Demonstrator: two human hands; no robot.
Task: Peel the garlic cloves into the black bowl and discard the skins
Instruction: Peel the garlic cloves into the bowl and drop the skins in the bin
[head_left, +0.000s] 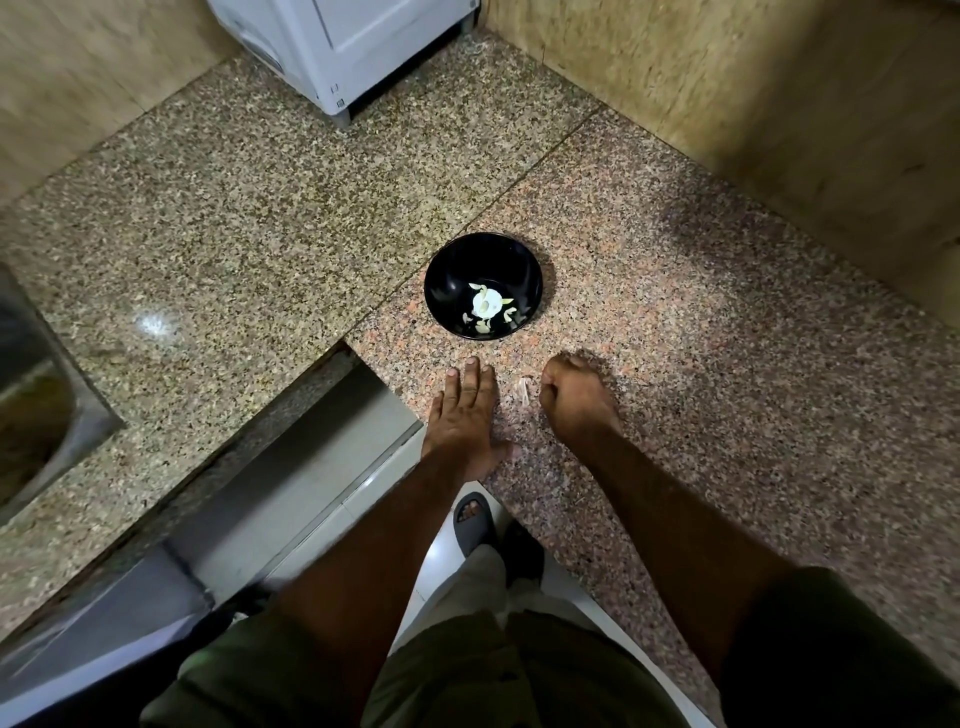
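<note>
One black bowl (483, 286) stood on the speckled granite countertop (675, 322), and in its bottom lay a pale garlic piece (486, 302) with several smaller whitish bits scattered about it, too small to tell cloves from skins or to count surely. Just in front of the bowl, between the two hands, a small tuft of garlic skin (523, 389) lay on the stone. The left hand (464, 415) rested palm down on the counter, its fingers straight and close together, pointing toward the bowl, the thumb spread out to the side. The right hand (574, 397) was curled into a loose fist, knuckles up, beside the skin; whether it held anything could not be told. One steel sink (36, 405) sat at the far left, one white appliance (343, 47) at the back
</note>
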